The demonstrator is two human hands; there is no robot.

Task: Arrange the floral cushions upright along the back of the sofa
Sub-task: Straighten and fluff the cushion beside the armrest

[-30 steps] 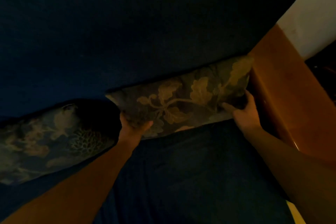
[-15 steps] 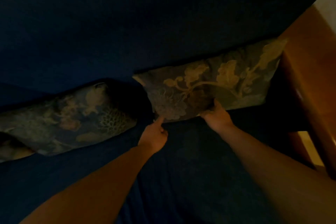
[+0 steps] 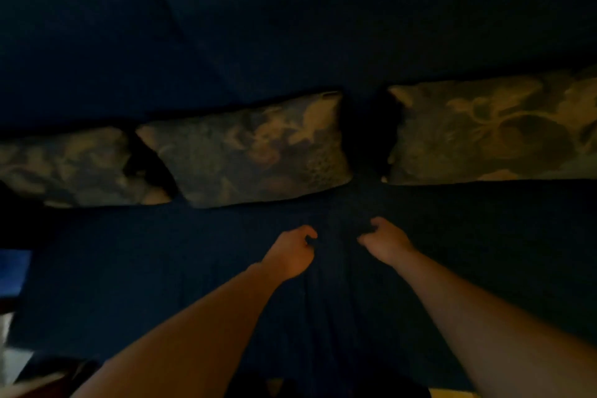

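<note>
Dim light falls on a dark blue sofa (image 3: 323, 317) of smooth fabric. Three floral cushions stand against its back: left cushion (image 3: 77, 168), middle cushion (image 3: 255, 152), right cushion (image 3: 491, 132). They are plump, rectangular, woven with pale leaves and blossoms. Below them, over the seat, the left hand (image 3: 290, 252) and right hand (image 3: 386, 241) hover with fingers loosely curled, each grip empty.

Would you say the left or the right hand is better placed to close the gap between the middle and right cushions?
Marginally the right hand: it hovers nearer the right cushion; the left hand sits below the middle cushion.
</note>
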